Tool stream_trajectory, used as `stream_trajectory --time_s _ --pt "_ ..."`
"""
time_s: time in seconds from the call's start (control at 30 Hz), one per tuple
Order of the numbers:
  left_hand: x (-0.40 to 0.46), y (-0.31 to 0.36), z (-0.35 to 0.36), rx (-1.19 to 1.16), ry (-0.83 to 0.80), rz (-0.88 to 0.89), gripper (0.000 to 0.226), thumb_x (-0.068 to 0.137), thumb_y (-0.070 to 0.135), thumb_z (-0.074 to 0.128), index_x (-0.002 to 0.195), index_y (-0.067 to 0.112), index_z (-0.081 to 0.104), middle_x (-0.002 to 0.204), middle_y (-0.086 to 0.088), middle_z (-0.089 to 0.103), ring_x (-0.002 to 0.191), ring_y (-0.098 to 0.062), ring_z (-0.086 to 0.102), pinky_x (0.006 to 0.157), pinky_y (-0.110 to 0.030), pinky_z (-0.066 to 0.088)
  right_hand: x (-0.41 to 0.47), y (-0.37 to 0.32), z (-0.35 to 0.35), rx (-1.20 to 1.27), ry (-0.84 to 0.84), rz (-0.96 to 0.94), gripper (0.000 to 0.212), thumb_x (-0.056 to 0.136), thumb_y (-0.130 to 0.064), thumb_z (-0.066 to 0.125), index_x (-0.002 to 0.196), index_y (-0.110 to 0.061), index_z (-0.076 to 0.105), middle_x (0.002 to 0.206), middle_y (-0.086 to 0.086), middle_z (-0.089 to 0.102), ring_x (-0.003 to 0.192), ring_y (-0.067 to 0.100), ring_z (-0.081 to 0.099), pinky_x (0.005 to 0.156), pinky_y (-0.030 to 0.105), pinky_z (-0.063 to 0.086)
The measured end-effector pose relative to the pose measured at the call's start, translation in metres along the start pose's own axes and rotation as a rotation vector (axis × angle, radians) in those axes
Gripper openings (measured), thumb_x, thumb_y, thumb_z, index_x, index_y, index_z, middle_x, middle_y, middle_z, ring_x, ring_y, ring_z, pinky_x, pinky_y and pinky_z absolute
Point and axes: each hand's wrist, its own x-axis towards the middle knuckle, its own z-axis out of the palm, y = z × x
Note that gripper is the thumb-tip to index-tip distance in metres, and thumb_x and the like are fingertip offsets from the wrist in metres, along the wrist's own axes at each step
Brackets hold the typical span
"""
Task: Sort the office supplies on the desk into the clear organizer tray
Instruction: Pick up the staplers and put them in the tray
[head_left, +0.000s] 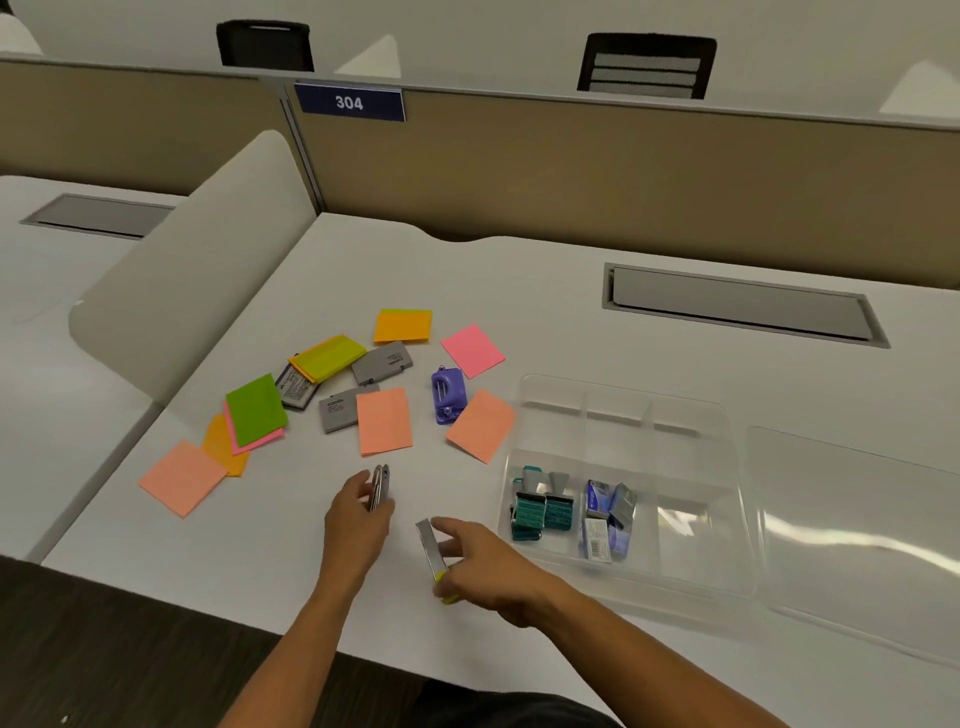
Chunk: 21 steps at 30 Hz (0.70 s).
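On the white worktop (571, 291), our clear organizer tray (727, 545) sits right of our grips, holding staple boxes (608, 514) and green clips (540, 512). Beyond them lie three salmon notes (384, 421). Our left hand (358, 514) grips flat grey pieces (379, 487); our right hand (488, 566) pinches a metal strip (430, 545).

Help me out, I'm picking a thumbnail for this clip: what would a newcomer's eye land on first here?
Probably the bright sticky notes scattered over the white desk, left of centre. Next, both hands at the near edge: the left hand holds a small stack of flat grey items, and the right hand holds a silver strip. To the right sits the clear tray, two near compartments already filled.
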Motion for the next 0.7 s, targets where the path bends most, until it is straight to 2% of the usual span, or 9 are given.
stream_trajectory --time_s 0.1,0.2,0.3,0.37,0.47,0.57,0.63,0.7 --pt "-0.014 0.023 0.009 0.000 0.045 0.199 0.046 0.087 0.011 0.067 0.131 0.018 0.055 0.127 -0.006 0.058 0.102 -0.017 0.058 0.086 -0.037 0.055 -0.011 0.004 -0.011 0.098 0.057 -0.014 0.089 0.076 -0.001 0.073 0.150 -0.026 0.031 0.141 0.006 0.049 0.110 0.025 0.058 0.086 0.031 0.057" --pt "-0.027 0.049 0.021 -0.002 0.024 0.337 0.044 0.085 0.012 0.070 0.127 0.020 0.058 0.119 0.000 0.059 0.099 -0.016 0.057 0.084 -0.041 0.057 -0.026 0.010 -0.026 0.132 0.152 -0.047 0.088 0.073 -0.006 0.076 0.147 -0.032 0.036 0.132 -0.002 0.051 0.109 0.023 0.059 0.089 0.033 0.055" --pt "-0.036 0.071 0.040 0.005 -0.027 0.435 0.045 0.086 0.015 0.070 0.128 0.019 0.057 0.116 0.003 0.058 0.099 -0.014 0.057 0.080 -0.033 0.057 -0.043 0.018 -0.046 0.149 0.255 -0.091 0.090 0.075 -0.009 0.076 0.147 -0.041 0.031 0.129 -0.012 0.049 0.104 0.016 0.059 0.072 0.020 0.053" --pt "-0.042 0.082 0.055 -0.002 -0.069 0.499 0.043 0.086 0.018 0.070 0.127 0.020 0.058 0.113 0.007 0.059 0.096 -0.009 0.058 0.077 -0.017 0.052 -0.057 0.025 -0.062 0.162 0.341 -0.112 0.089 0.077 -0.011 0.076 0.146 -0.043 0.030 0.130 -0.014 0.049 0.104 0.013 0.059 0.062 0.013 0.048" --pt "-0.050 0.098 0.078 0.008 -0.158 0.579 0.040 0.086 0.019 0.070 0.124 0.020 0.060 0.111 0.012 0.060 0.092 -0.003 0.059 0.071 -0.002 0.045 -0.078 0.037 -0.084 0.134 0.499 -0.129 0.081 0.078 -0.012 0.074 0.143 -0.042 0.036 0.134 -0.014 0.050 0.099 0.006 0.060 0.060 0.008 0.047" --pt "-0.060 0.111 0.099 0.008 -0.239 0.628 0.039 0.085 0.019 0.071 0.123 0.020 0.061 0.109 0.012 0.060 0.093 0.002 0.060 0.074 -0.001 0.046 -0.099 0.051 -0.107 0.015 0.679 -0.105 0.071 0.080 -0.014 0.074 0.139 -0.035 0.041 0.130 -0.011 0.051 0.110 0.011 0.057 0.078 0.016 0.046" --pt "-0.067 0.117 0.114 0.010 -0.292 0.658 0.039 0.084 0.018 0.071 0.122 0.022 0.061 0.106 0.014 0.059 0.095 0.006 0.059 0.075 -0.003 0.047 -0.112 0.063 -0.122 -0.032 0.765 -0.069 0.057 0.081 -0.016 0.075 0.129 -0.032 0.047 0.120 -0.007 0.056 0.102 0.013 0.060 0.074 0.016 0.044" --pt "-0.073 0.122 0.126 0.035 -0.334 0.694 0.038 0.083 0.019 0.071 0.120 0.023 0.061 0.104 0.015 0.059 0.095 0.003 0.059 0.076 -0.006 0.048 -0.121 0.074 -0.136 -0.101 0.838 -0.009 0.045 0.082 -0.018 0.074 0.120 -0.028 0.050 0.111 -0.003 0.058 0.094 0.015 0.061 0.067 0.016 0.043"
